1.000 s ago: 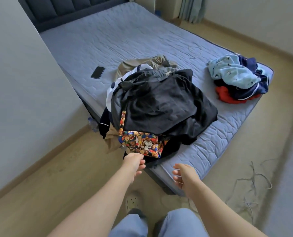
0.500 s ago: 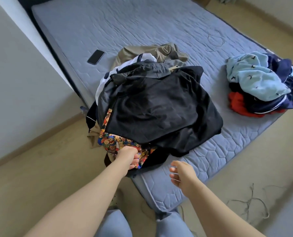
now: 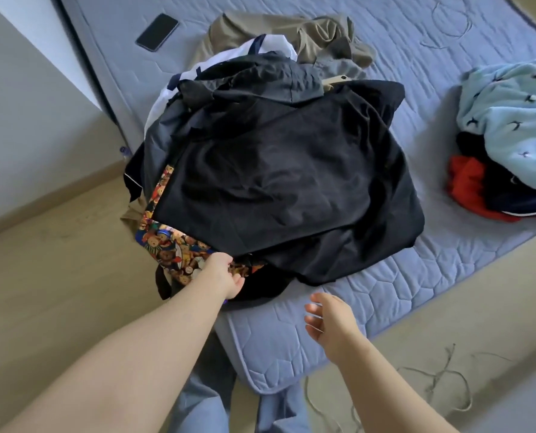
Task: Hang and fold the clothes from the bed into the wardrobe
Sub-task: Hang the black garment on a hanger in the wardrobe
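Left hand (image 3: 224,278) is gripping the bear-print cloth (image 3: 166,242) under the black garment (image 3: 279,182) — right hand (image 3: 330,326) is hovering over the bed (image 3: 291,348), fingers relaxed.

A home bedroom is indicated by the quilted bed (image 3: 291,332); clothes (image 3: 276,170) are heaped centrally; a phone (image 3: 157,32) is left at 11 o'clock.

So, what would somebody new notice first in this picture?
A big pile of dark clothes sits on the near corner of the mattress, with a colourful bear-print cloth showing at its near edge, where the left hand reaches. A smaller heap topped by a light blue garment lies far right; the right hand hovers open.
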The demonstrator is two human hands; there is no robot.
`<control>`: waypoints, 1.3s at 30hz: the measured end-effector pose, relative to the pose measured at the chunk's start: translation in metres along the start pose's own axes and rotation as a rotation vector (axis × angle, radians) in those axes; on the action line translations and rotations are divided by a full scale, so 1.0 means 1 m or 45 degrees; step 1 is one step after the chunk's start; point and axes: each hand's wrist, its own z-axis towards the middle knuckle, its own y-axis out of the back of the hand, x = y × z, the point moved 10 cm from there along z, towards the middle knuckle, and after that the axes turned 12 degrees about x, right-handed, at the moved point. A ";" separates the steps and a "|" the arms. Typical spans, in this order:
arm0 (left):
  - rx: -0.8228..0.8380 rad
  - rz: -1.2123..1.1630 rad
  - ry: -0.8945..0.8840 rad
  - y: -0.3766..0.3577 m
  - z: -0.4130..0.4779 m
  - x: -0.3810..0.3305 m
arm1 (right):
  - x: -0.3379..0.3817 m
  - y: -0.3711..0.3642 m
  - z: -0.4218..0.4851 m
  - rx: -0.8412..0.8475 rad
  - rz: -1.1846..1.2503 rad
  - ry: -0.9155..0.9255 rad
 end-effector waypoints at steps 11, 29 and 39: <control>0.184 -0.237 -0.198 -0.035 0.030 -0.036 | -0.003 0.002 0.016 -0.018 0.045 -0.028; 0.229 -0.214 -0.070 -0.031 0.048 -0.039 | -0.016 -0.047 0.030 0.057 -0.062 -0.022; 0.367 1.000 -0.677 -0.039 -0.034 -0.059 | -0.007 -0.062 0.009 0.131 0.110 0.071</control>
